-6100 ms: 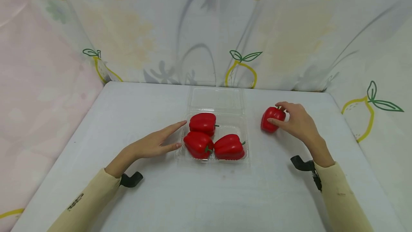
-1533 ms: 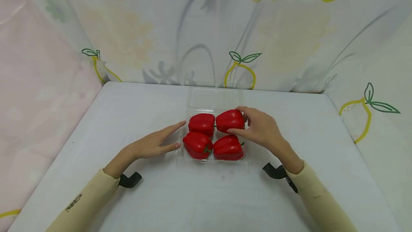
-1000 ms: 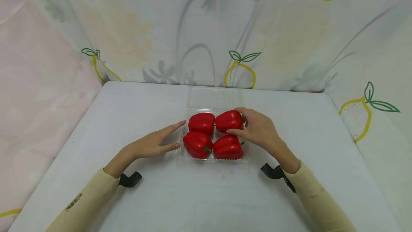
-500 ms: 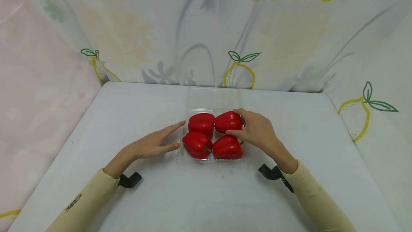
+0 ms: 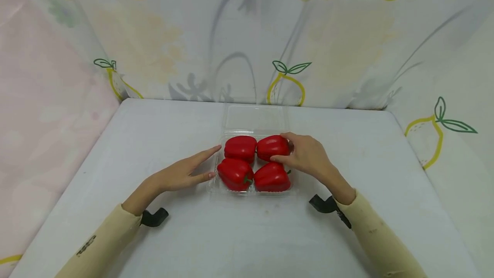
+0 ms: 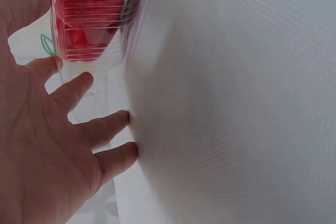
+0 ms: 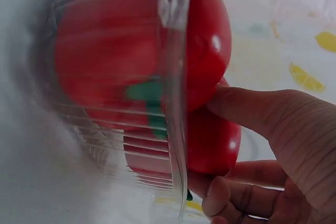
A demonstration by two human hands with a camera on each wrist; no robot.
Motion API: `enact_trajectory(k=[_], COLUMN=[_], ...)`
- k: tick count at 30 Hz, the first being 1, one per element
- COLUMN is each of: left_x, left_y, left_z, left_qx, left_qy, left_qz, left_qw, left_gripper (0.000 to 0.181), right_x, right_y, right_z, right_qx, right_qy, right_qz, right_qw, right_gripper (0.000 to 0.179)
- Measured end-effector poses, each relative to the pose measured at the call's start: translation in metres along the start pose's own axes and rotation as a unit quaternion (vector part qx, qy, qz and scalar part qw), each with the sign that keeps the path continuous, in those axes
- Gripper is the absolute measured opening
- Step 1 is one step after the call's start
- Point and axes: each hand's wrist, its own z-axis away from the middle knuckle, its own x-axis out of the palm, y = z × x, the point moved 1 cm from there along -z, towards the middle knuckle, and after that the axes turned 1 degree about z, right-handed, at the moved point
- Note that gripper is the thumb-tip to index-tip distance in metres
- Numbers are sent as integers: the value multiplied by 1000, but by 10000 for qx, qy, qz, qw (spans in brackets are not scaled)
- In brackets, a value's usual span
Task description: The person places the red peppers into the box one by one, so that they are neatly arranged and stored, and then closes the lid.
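Observation:
Several red bell peppers with green stems sit in a clear plastic clamshell container point(image 5: 252, 192), its lid point(image 5: 256, 117) laid back behind it. My right hand point(image 5: 308, 154) grips the back-right bell pepper point(image 5: 272, 147) between thumb and fingers. In the right wrist view, this bell pepper point(image 7: 212, 142) shows behind the ribbed container wall, beside the front-right bell pepper point(image 7: 207, 40). My left hand point(image 5: 181, 174) has its fingers spread at the container's left side, near the back-left bell pepper point(image 5: 240, 147) and the front-left bell pepper point(image 5: 234, 174). In the left wrist view its fingertips touch the container wall point(image 6: 94, 19).
A white table point(image 5: 247, 235) lies under everything. Behind it hangs a lemon-printed curtain point(image 5: 216, 33), which also closes off both sides. Each sleeve carries a black wrist mount, such as the left mount point(image 5: 155, 217).
My right hand has carried a bell pepper leftward from the table into the container's back-right space. Over the last second and a half that pepper has sunk slightly. My left hand stays put.

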Motion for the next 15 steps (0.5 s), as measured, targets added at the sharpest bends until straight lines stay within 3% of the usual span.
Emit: enact_trajectory(k=[15], left_x=[0], left_y=[-2], left_z=[2], left_qx=[32], left_qy=[22], left_qz=[60], left_qw=[10000], left_gripper=[76], right_x=[0], right_y=[7], right_z=[-4], right_qx=[-100], right_qy=[-228], right_qz=[-131], right_qw=[9996], right_gripper=[66])
